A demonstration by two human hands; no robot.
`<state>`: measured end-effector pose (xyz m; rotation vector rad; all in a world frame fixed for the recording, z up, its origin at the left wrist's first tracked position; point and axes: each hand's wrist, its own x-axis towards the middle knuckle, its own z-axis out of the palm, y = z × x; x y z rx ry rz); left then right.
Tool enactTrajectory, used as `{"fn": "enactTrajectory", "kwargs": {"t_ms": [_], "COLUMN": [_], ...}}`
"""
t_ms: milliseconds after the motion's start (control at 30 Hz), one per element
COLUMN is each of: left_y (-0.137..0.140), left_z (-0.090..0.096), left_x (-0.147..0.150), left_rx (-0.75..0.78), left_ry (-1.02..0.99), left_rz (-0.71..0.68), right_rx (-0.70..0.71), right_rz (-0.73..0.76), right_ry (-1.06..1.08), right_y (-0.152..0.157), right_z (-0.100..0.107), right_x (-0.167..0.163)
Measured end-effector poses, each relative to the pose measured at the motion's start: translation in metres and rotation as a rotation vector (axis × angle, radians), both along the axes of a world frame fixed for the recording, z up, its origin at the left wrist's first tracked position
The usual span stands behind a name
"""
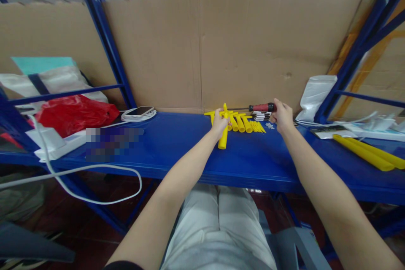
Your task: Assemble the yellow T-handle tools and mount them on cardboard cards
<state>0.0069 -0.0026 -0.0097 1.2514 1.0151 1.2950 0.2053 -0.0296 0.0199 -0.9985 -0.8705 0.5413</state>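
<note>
My left hand (219, 124) is closed around a yellow plastic handle-like part (222, 140), with its round end towards me. In my right hand (282, 116) is a screwdriver (261, 107) with a red and black grip, held level. Its shaft points left and its tip reaches the upper end of the yellow part; whether it touches a screw there I cannot tell. Behind and right of my left hand lie several like yellow parts (241, 123) in a row. Beside them are small pointed yellow pieces (257, 126), small metal bits (270, 126) and dark-and-white pieces (262, 116).
Cardboard (247, 50) stands behind the blue shelf top (177, 135). At left are a phone (141, 111) on a coiled white cable, a red plastic bag (77, 114) and a power strip (68, 145). Long yellow tubes (363, 152) and a white pouch (314, 97) lie right.
</note>
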Motion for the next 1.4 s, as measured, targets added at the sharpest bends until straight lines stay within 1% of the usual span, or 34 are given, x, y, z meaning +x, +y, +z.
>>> {"fn": "enactTrajectory", "kwargs": {"t_ms": [100,233,400,467,633,867,1000,1167,1400], "left_y": [-0.0013,-0.0019,-0.0019,-0.0026,-0.0047,-0.0034,-0.0023,-0.0009,-0.0008], "left_z": [0.0011,0.002,0.0012,0.0011,0.0018,0.0015,0.001,0.0007,0.0008], "left_x": [0.0001,0.0,0.0007,0.0014,0.0022,0.0011,0.0014,0.0013,0.0012], "left_rx": [0.005,-0.005,-0.004,-0.002,0.007,0.003,0.006,0.008,0.012], "left_ry": [0.002,-0.001,-0.005,-0.002,0.004,0.038,0.036,0.03,0.037], "left_rz": [-0.009,-0.015,-0.027,-0.037,-0.057,-0.054,-0.052,-0.059,-0.05], "right_rx": [-0.015,0.011,0.018,0.015,0.013,0.024,0.01,0.039,-0.004], "right_rz": [-0.004,-0.001,-0.11,-0.124,-0.089,-0.088,-0.067,-0.065,-0.085], "right_ry": [0.032,0.021,0.034,0.054,0.061,0.015,0.042,0.04,0.025], "right_y": [-0.0021,-0.0046,-0.0053,-0.0066,-0.0085,-0.0012,-0.0025,-0.0056,-0.0066], "right_z": [0.0034,0.0055,0.0051,0.007,0.0097,0.001,0.0041,0.0071,0.0064], "right_x": [-0.0018,-0.0044,-0.0056,-0.0065,-0.0075,0.0002,-0.0011,-0.0044,-0.004]}}
